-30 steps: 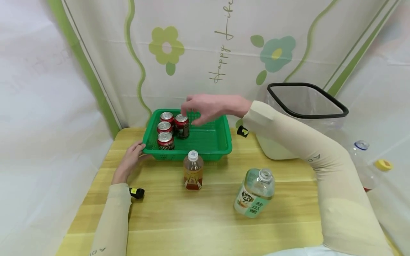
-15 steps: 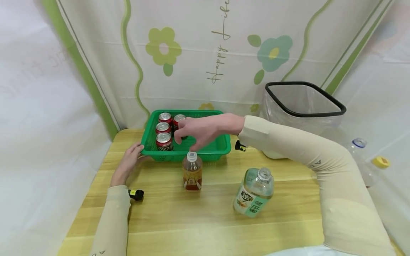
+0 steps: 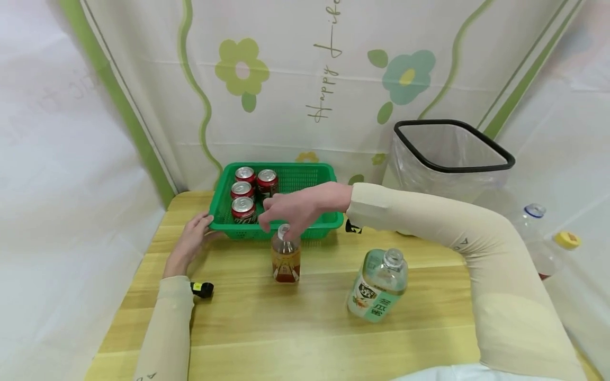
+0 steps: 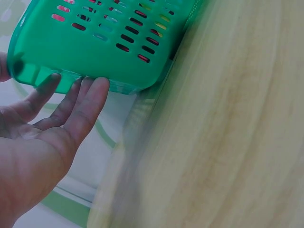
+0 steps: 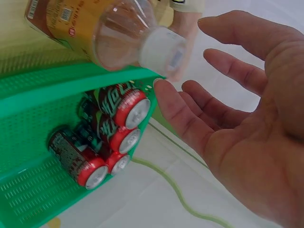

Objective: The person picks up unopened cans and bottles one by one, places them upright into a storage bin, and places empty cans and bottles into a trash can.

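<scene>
My left hand [image 3: 195, 236] grips the near left corner of a green plastic basket [image 3: 305, 227], its fingertips [image 4: 100, 85] against the side below the rim. Several red-and-dark soda cans [image 3: 244, 207] stand upright at the basket's left end. Over a small bottle of amber drink [image 3: 286, 262] with a white cap [image 5: 161, 51] is my right hand [image 3: 300, 208]. Its thumb and fingers are spread around the cap, and in the right wrist view a gap shows between them and the cap. The bottle stands upright in front of the basket.
A large uncapped bottle with a green label [image 3: 376, 288] stands on the wooden table [image 3: 286, 338] to the right. Behind it is a lined bin with a black rim [image 3: 452, 169]. Two more bottles, one with a yellow cap [image 3: 567, 241], are at the far right.
My right hand has moved from above the cans in the basket toward me and down to the amber drink bottle's cap. My left hand keeps its place on the basket.
</scene>
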Action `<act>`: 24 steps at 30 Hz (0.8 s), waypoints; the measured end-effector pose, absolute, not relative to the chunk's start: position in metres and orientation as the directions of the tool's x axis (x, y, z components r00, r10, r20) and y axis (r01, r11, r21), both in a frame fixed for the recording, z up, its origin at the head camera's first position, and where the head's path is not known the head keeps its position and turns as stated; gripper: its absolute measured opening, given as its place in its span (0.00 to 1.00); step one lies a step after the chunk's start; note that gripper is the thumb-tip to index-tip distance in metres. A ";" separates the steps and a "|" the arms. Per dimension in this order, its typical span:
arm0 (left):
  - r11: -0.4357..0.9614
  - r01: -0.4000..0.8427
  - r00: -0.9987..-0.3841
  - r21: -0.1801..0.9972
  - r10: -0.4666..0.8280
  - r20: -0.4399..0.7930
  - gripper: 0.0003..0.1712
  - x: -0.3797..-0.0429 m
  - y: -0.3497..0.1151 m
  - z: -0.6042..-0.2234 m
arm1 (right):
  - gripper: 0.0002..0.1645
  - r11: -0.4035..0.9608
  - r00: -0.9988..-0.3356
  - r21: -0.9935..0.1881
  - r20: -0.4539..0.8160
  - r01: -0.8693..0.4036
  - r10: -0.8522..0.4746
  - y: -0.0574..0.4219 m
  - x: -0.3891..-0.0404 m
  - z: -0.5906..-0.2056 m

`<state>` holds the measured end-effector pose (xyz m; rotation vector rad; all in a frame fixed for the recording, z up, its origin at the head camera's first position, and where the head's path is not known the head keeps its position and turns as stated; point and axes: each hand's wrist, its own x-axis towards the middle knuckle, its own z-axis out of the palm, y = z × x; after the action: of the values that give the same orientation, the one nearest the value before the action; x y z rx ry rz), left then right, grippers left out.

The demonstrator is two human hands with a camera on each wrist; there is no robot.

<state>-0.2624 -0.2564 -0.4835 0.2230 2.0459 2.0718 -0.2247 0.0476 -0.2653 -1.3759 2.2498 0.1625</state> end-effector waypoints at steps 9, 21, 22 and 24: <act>-0.005 -0.058 -0.964 0.998 0.261 -0.055 0.37 -0.263 -0.259 -0.485 | 0.17 0.483 -0.357 -0.132 -0.514 -0.865 -0.780 0.043 -0.223 -0.283; -0.036 -0.059 -0.962 0.998 0.268 -0.047 0.36 -0.262 -0.259 -0.484 | 0.14 0.478 -0.365 -0.106 -0.510 -0.872 -0.779 0.042 -0.224 -0.296; -0.036 -0.060 -0.962 0.998 0.268 -0.048 0.36 -0.262 -0.259 -0.484 | 0.13 0.479 -0.364 -0.111 -0.511 -0.871 -0.779 0.042 -0.224 -0.296; -0.033 -0.064 -0.963 0.997 0.266 -0.052 0.36 -0.262 -0.259 -0.484 | 0.12 0.480 -0.363 -0.116 -0.511 -0.870 -0.780 0.042 -0.225 -0.296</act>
<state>-0.2623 -0.2592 -0.4838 0.2163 2.0087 2.0952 -0.2245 0.0419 -0.2958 -1.3621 2.2257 0.2367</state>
